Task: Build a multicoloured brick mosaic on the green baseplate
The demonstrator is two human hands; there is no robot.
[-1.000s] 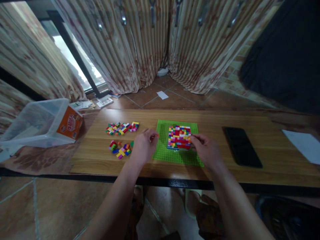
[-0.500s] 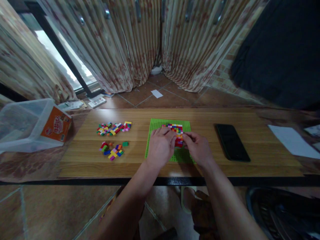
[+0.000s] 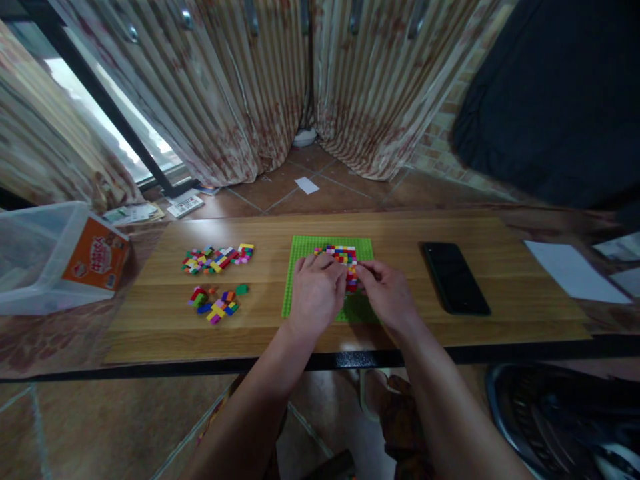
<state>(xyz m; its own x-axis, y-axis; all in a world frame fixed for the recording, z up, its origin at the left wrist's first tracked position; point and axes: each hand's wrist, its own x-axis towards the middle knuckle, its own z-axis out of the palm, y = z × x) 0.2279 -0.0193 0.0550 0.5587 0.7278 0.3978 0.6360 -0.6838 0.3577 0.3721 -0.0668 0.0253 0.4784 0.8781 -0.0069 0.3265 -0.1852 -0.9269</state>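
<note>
A green baseplate point(image 3: 303, 247) lies on the wooden table point(image 3: 400, 233). On it sits a multicoloured square block of small bricks point(image 3: 340, 255), mostly red, yellow and pink. My left hand point(image 3: 316, 292) rests on the block's left and near part, covering it. My right hand point(image 3: 385, 291) presses on the block's right near side, fingertips meeting the left hand's over the bricks. Whether a loose brick is pinched between the fingers is hidden.
Two clusters of loose coloured bricks lie left of the baseplate: a far row point(image 3: 217, 258) and a nearer heap point(image 3: 215, 303). A black phone point(image 3: 454, 277) lies to the right, white paper point(image 3: 575, 271) further right. A clear plastic bin point(image 3: 45, 257) with an orange label lies at far left.
My left hand moved from beside the baseplate's left edge onto the brick block. My right hand shifted inward over the block's near side. The view swung slightly right.
</note>
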